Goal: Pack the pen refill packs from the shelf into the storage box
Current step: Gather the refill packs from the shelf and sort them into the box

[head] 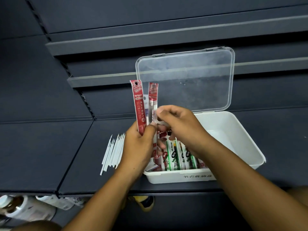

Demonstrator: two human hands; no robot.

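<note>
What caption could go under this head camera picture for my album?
Left hand grips red refill packs upright while right hand pinches one above the open storage box.

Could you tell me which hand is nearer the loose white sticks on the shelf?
Left. The left hand is just right of the white sticks; the right hand is farther right, over the storage box.

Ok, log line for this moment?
left hand: holds red packs upright | right hand: pinches one of them | box: lid open, green packs inside | loose white refills: on shelf, left of box

Red packs (138, 107) — boxed packs (175, 159) perhaps green-striped
</note>
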